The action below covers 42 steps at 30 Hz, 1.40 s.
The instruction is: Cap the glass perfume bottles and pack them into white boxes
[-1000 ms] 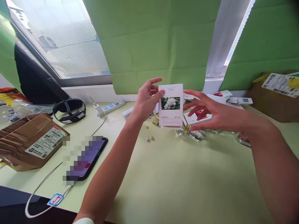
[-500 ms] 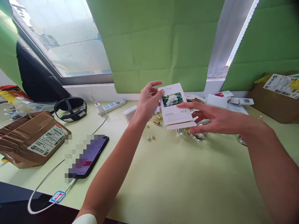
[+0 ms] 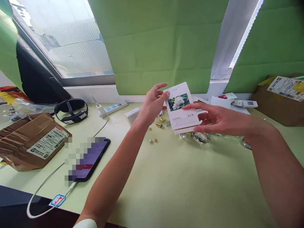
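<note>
Head view: a white flat-folded carton with a flower print is held above the counter, pinched at its upper left edge by the left hand. It is steadied along its right edge by the right hand, fingers extended, printed face kept towards the camera.

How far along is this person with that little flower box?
Done: nothing looks packed. In hand: both hands, left hand and right hand, hold the white flower box above the table. Left: glass bottles and gold caps lie loose.
</note>
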Motion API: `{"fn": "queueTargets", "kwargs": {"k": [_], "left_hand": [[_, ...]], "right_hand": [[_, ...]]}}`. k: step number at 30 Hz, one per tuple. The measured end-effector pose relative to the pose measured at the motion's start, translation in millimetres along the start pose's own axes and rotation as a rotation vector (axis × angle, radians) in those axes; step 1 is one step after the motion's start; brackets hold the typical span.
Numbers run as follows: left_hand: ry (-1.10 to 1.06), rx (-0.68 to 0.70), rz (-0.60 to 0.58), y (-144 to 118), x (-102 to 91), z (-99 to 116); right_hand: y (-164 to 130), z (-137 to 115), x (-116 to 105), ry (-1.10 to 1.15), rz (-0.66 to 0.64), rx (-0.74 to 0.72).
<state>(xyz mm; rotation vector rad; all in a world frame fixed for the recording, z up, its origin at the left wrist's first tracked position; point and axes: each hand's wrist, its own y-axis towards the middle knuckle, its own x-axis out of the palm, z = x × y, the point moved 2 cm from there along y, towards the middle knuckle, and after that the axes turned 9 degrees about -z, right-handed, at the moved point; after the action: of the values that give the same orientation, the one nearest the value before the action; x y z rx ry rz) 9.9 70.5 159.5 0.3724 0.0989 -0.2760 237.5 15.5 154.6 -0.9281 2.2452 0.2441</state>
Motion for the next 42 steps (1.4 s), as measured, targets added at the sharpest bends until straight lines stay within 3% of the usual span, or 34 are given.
{"fn": "queueTargets", "kwargs": {"k": [9, 17, 23, 34, 42], "left_hand": [[-0.003, -0.011, -0.003, -1.2, 2.4, 1.7], [0.012, 0.038, 0.031, 0.8, -1.0, -0.9], [0.009, 0.004, 0.061, 1.0, -1.5, -1.8], [-0.037, -0.039, 0.045, 1.6, -0.2, -3.1], [-0.031, -0.072, 0.065, -1.3, 2.8, -1.5]], "right_hand": [[-0.4, -0.2, 1.3, 0.071, 0.026, -0.024], [-4.0, -7.1, -2.3, 0.008, 0.203, -0.054], [-6.5, -15.0, -1.3, -0.106, 0.197, -0.063], [-4.7, -18.1, -0.1, -0.099, 0.238, -0.097], [-3.8, -15.5, 0.1, -0.098, 0.185, -0.097]]}}
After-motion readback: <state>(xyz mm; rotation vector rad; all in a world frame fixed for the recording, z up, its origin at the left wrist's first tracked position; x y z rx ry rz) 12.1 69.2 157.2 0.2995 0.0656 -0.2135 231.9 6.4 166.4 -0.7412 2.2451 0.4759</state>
